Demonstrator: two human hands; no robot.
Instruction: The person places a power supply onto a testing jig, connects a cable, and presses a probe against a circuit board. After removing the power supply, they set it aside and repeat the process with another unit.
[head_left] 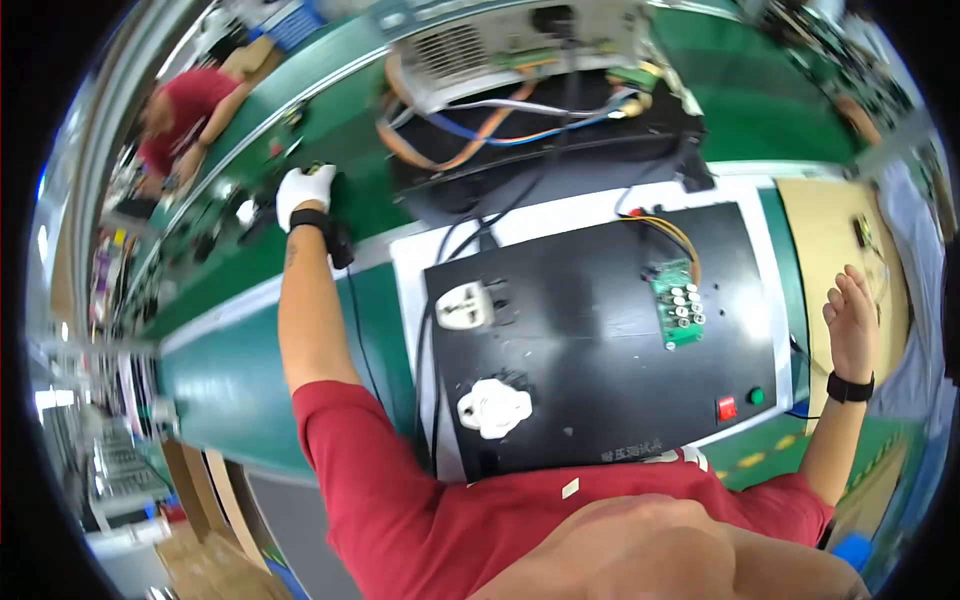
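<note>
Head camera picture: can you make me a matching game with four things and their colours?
Things:
1. glove on the left hand
2. circuit board
3. square button
4. wristband on the right hand

Colours:
A. red
B. black
C. white
D. green

Pairs: 1-C, 2-D, 3-A, 4-B
</note>
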